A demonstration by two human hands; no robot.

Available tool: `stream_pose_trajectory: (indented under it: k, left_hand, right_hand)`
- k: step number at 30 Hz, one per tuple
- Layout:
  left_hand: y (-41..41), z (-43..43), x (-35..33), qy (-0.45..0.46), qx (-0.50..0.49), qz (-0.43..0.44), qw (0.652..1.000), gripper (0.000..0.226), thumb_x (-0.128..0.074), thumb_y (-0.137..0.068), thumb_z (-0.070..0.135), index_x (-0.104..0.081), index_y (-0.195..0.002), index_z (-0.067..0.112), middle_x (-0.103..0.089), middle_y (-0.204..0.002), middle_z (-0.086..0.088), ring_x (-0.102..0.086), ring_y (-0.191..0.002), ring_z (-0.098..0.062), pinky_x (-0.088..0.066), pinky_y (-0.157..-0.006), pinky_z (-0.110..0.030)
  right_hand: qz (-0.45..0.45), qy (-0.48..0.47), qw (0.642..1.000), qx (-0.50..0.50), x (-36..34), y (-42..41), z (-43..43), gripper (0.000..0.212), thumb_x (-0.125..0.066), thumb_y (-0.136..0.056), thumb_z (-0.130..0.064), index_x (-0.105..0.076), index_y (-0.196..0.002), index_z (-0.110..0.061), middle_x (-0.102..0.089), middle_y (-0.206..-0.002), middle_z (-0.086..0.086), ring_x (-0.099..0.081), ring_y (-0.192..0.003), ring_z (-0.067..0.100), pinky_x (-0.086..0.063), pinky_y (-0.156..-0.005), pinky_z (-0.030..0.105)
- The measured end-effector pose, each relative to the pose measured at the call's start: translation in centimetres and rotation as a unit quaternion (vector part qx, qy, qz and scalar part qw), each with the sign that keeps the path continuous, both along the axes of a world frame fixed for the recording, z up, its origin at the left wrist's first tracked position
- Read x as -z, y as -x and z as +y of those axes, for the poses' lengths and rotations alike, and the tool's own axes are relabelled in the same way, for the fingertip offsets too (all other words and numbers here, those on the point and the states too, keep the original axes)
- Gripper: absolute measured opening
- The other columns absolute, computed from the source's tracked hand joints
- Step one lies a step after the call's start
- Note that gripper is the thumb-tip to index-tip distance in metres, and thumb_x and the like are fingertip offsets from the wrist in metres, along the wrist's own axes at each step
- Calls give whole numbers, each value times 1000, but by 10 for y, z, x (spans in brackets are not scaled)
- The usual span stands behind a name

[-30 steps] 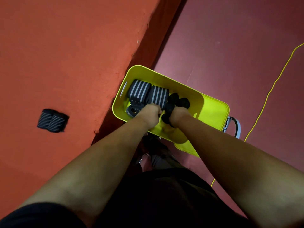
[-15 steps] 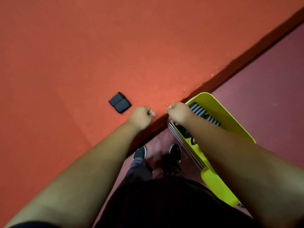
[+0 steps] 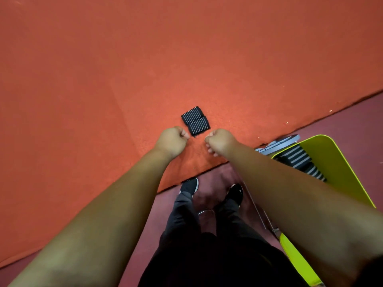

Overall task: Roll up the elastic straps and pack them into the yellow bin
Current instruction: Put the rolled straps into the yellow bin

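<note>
Near the front edge of the orange surface (image 3: 103,79), two rolled straps (image 3: 195,121) are seen just beyond and between left hand (image 3: 173,139) and right hand (image 3: 220,141). Both are fisted, nothing held. The yellow bin (image 3: 323,154) is placed off the right edge.

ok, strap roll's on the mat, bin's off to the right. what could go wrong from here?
1. The strap is a double roll with nothing visibly fastening it. The left grip and right grip are fists at its near edge, so a one-sided pickup may let it unroll.
2. The bin sits off the mat edge, partly behind the right arm, and already holds rolls. A blind drop could hit the rim.
</note>
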State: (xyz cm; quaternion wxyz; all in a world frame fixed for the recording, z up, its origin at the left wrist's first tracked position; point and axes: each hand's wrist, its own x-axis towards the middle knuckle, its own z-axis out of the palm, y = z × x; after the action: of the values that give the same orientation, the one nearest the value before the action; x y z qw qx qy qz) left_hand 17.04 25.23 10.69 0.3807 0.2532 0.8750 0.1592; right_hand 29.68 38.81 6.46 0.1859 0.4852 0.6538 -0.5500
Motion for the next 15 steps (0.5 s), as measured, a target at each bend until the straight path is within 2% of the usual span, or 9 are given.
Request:
stream_pose_trajectory:
  k: [2,4,7,9,12,15]
  left_hand:
    - [12,8,11,-12,9,19,1000,17,-59,-99,4,-74,-106,7,-73,-108,-11,-69,-105,-33,-43,-82,-29]
    - [23,18,22,-21,16,41,999,19,-60,-97,3,-73,-111,6,-66,-122,-17,-66,-110,-37,-43,-91,-29]
    - [42,34,39,-32,49,71,996,31,-60,-92,0,-68,-122,4,-57,-127,-19,-60,-119,-40,-45,-104,-37]
    - [51,44,48,-39,81,73,993,39,-60,-91,0,-64,-129,2,-56,-130,-19,-57,-125,-40,-45,-109,-43]
    - [60,58,59,-25,110,55,992,50,-60,-93,2,-56,-143,3,-54,-139,-18,-54,-133,-38,-44,-115,-45]
    - [66,67,66,-6,113,41,993,59,-61,-96,6,-49,-154,7,-52,-148,-15,-50,-140,-36,-43,-119,-45]
  right_hand:
    - [3,5,999,38,13,11,-1,15,-55,-104,-15,-62,-92,-21,-76,-92,14,-75,-82,31,-64,-72,43]
    - [14,10,995,93,25,19,1,8,-60,-105,-15,-60,-104,-24,-72,-94,10,-72,-83,27,-63,-71,42]
    - [19,50,980,192,45,31,4,19,-68,-106,-19,-53,-117,-23,-71,-103,12,-73,-87,27,-64,-81,46]
    - [25,61,970,234,54,35,7,27,-73,-103,-24,-50,-118,-19,-73,-110,17,-76,-86,28,-67,-81,48]
    - [46,71,956,280,61,40,8,38,-73,-104,-22,-41,-124,-17,-70,-94,18,-74,-74,27,-67,-82,53]
    - [70,110,947,295,61,49,8,52,-70,-106,-17,-38,-148,-14,-70,-90,16,-71,-70,25,-66,-77,46]
